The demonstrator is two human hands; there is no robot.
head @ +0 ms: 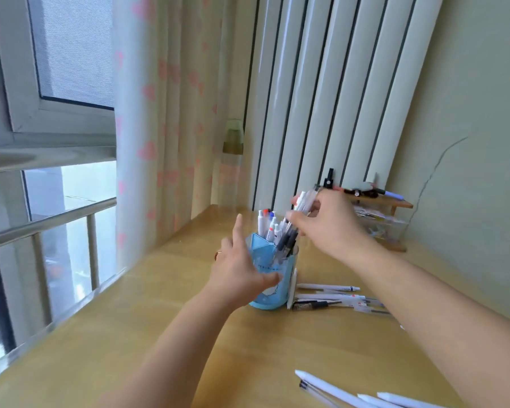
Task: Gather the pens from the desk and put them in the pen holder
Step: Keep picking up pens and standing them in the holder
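At about 5 o'clock, nearest to the camera, some white pens [351, 391] lie on the wooden desk [159, 334], partly cut by the lower edge. A little farther, at 4 o'clock from the centre, a loose group of pens [333, 298] lies flat on the desk just beside the base of the holder, on its right side; most are white, one is dark.

The blue pen holder [274, 287] stands upright near the centre of the view. The left hand [239, 266] rests against its left wall: the thumb lies across the front of the holder, the index finger points up and away, and a ring is on one finger. The fingers are spread, not closed around the holder.

Several pens [270, 228] already stand inside the holder, with their caps up. Above the holder, at 1 o'clock from it, the right hand [333, 222] pinches a small bundle of pens [299, 210] between thumb and fingers; the bundle is tilted, and its lower ends reach into the mouth of the holder.

Farther away, at 2 o'clock, a small wooden shelf [395, 204] stands against the wall. At 11 o'clock hangs a curtain [159, 113] with pink hearts.
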